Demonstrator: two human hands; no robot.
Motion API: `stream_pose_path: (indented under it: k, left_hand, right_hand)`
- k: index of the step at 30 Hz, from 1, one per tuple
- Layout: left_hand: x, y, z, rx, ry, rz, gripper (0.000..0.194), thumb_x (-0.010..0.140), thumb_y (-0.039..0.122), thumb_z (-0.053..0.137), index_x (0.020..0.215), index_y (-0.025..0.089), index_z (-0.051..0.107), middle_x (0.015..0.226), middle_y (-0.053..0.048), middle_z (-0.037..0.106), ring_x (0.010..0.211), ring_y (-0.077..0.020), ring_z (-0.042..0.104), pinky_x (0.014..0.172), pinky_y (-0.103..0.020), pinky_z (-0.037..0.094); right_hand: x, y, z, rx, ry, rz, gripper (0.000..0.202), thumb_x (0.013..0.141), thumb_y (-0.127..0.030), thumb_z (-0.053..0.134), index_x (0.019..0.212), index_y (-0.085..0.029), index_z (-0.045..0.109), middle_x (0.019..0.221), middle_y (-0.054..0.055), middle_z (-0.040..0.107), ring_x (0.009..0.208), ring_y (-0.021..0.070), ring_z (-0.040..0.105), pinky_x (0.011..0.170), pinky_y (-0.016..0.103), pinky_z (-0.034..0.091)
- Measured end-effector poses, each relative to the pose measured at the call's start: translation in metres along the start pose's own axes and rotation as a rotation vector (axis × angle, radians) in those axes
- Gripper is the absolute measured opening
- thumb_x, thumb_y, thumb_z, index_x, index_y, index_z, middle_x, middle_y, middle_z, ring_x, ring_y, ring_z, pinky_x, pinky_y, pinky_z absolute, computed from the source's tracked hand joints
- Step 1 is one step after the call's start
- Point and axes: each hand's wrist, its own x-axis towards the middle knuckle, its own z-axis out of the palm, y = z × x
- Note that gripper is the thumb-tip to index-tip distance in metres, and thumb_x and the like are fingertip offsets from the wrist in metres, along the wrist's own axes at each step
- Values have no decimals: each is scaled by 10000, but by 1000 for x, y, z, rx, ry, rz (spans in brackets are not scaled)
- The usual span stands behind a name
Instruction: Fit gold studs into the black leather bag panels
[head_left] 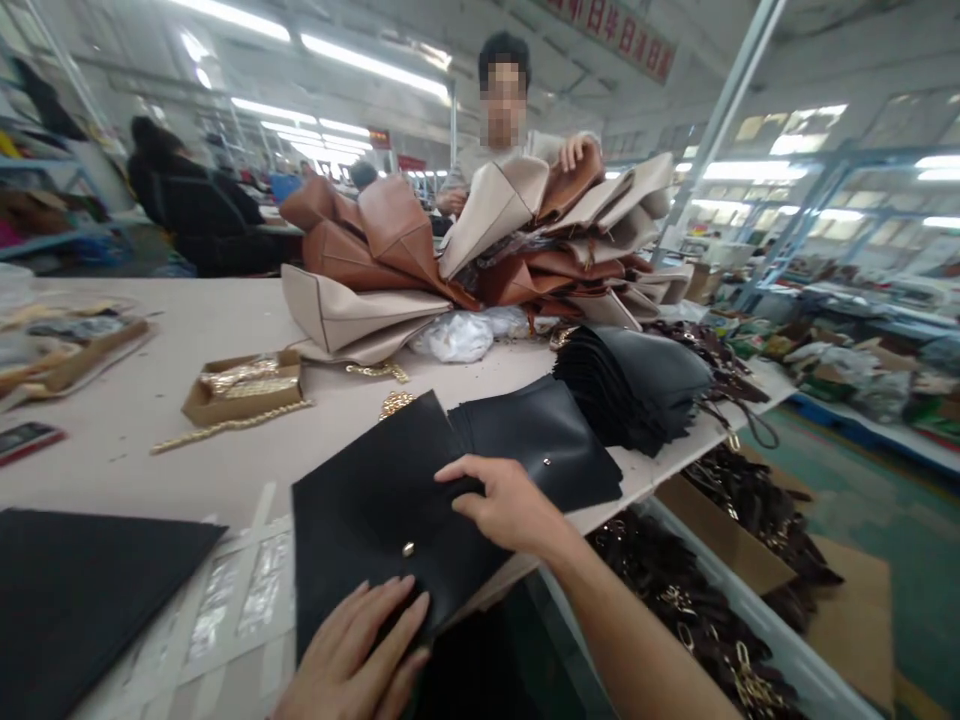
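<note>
A black leather panel (367, 490) with a small gold-coloured metal stud lies at the table's front edge. My left hand (360, 650) rests on its lower part, below the stud, with fingers stretched out. Over the panel's right side is my right hand (506, 500), its thumb and forefinger apart and nothing visible between them; its other fingers are mostly hidden. Just beyond, a stack of similar black panels (536, 435) lies partly under the nearer one, its top piece also bearing a stud. Another black sheet (90, 590) lies at the lower left.
Brown and beige leather bags (390, 240) are heaped at the back, where a co-worker (499, 130) has hands on them. Folded black pieces (637, 375) are piled at right. A small cardboard box (244, 390) stands left. Below the edge, a bin (720, 590) holds dark straps with chains.
</note>
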Motion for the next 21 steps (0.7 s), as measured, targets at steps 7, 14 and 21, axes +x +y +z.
stream_pose_path:
  k: [7, 14, 21]
  left_hand:
    - [76, 29, 21, -550, -78, -769, 491, 910, 387, 583, 1376, 240, 539, 1394, -106, 577, 1271, -285, 566, 1083, -428, 458]
    - [143, 26, 57, -1258, 43, -1439, 588, 828, 346, 731, 1355, 201, 515, 1550, -116, 407, 1367, -256, 466, 1164, -381, 342]
    - [179, 24, 72, -1362, -2, -1459, 486, 895, 301, 654, 1322, 159, 468, 1479, -144, 491, 1349, -195, 484, 1181, -338, 310]
  right_hand:
    - [14, 74, -151, -383, 116, 310, 549, 721, -121, 707, 1260, -205, 652, 1160, 39, 711, 1005, 195, 666, 917, 287, 479]
    - [3, 152, -150, -595, 260, 517, 573, 910, -273, 576, 1415, -21, 479, 1353, 234, 584, 1266, 298, 552, 1071, 374, 383]
    - [3, 159, -135, -663, 278, 541, 572, 920, -393, 568, 1383, -58, 541, 1317, 192, 631, 1248, 311, 562, 1061, 371, 390]
